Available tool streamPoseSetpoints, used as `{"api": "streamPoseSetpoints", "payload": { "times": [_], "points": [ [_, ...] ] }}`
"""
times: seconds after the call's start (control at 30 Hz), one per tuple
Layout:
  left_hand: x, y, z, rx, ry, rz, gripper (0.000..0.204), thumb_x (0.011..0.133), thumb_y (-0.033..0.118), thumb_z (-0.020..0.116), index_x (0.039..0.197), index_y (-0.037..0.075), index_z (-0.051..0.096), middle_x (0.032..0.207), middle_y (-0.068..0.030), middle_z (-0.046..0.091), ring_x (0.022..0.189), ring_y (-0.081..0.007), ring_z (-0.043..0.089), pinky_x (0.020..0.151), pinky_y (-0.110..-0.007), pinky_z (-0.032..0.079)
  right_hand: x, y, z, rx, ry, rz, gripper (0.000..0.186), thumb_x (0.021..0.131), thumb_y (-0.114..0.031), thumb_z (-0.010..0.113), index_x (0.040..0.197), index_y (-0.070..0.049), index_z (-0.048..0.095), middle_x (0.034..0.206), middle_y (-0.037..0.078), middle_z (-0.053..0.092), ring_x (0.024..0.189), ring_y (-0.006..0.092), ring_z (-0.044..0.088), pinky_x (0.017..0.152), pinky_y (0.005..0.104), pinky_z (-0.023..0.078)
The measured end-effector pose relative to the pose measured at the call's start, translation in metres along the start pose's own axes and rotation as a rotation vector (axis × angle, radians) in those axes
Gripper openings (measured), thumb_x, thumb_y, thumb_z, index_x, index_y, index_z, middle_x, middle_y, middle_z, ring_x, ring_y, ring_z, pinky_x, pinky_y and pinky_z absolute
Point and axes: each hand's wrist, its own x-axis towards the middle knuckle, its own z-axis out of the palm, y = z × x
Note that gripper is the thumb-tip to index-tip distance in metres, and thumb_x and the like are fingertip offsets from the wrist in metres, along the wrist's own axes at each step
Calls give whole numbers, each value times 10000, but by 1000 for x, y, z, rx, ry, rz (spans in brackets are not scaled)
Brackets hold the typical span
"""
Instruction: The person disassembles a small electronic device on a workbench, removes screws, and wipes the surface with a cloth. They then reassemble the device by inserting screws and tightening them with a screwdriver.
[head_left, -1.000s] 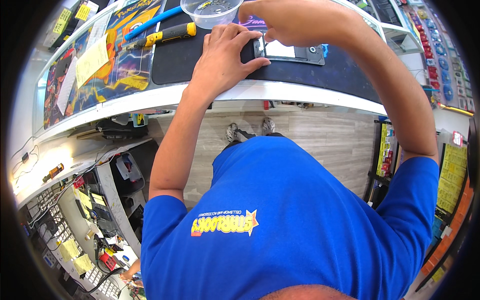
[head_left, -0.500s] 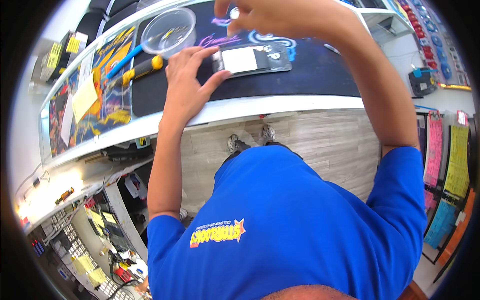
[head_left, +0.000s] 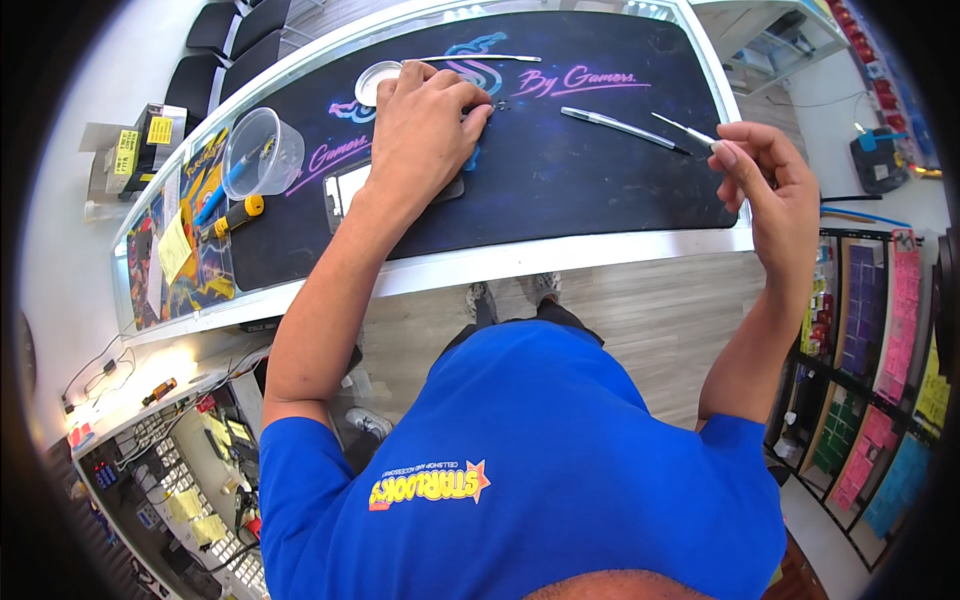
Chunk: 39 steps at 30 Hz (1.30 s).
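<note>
On the dark printed mat (head_left: 600,190), a phone (head_left: 345,192) lies partly hidden under my left forearm. My left hand (head_left: 425,125) reaches past it, fingers bent and thumb close to the index finger. Tiny dark parts (head_left: 502,104) lie just beyond those fingertips; what they pinch, if anything, I cannot make out. A round white lid or dish (head_left: 378,82) sits beside that hand. Over the mat's right end, my right hand (head_left: 768,185) grips a slim tool (head_left: 684,130) with a pale handle and thin pointed tip, perhaps a precision screwdriver.
A pen-like tool (head_left: 625,130) and a thin metal rod (head_left: 480,58) lie on the mat. At left stand a clear plastic tub (head_left: 270,155), a yellow-and-black screwdriver (head_left: 235,215) and a blue tool (head_left: 215,200). The counter's white front edge (head_left: 560,258) runs before me.
My left hand has gone from the phone's edge to the mat beyond it. My right hand has moved right, now with the slim tool visible. The view has shifted too.
</note>
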Motion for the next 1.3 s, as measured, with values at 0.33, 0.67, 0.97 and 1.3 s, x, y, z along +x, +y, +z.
{"api": "streamPoseSetpoints", "payload": {
  "times": [0.33, 0.67, 0.97, 1.3],
  "points": [
    [5, 14, 2, 173, -16, 96, 172, 987, 238, 705, 1019, 79, 762, 1050, -50, 749, 1155, -279, 618, 1082, -496, 401, 15, 20, -15, 68, -67, -42, 207, 999, -167, 763, 1180, -66, 763, 890, 14, 750, 688, 39, 610, 590, 190, 443],
    [-48, -6, -46, -845, 21, -276, 245, 1060, 263, 634, 971, 38, 599, 913, -87, 638, 869, -219, 589, 846, -368, 455, 20, -15, 38, 122, -305, -87, 201, 975, -142, 788, 1157, -62, 763, 876, 1, 738, 697, 36, 602, 601, 187, 460],
    [-111, -17, -74, -973, 435, -282, 141, 966, 172, 797, 1092, 109, 810, 1078, -14, 771, 1014, -127, 661, 877, -295, 474, 15, -93, 131, 96, -507, -522, 199, 943, -86, 813, 1115, -9, 747, 975, 57, 774, 929, 122, 748, 857, 277, 598],
    [-157, -57, -94, -1000, 542, -226, 147, 999, 136, 747, 1112, 75, 817, 1051, -58, 791, 1018, -183, 691, 915, -323, 533, -12, -156, 200, -148, -593, -634, 132, 964, -16, 773, 1086, 9, 727, 1034, 51, 752, 1004, 120, 731, 904, 261, 564]
  ]
}}
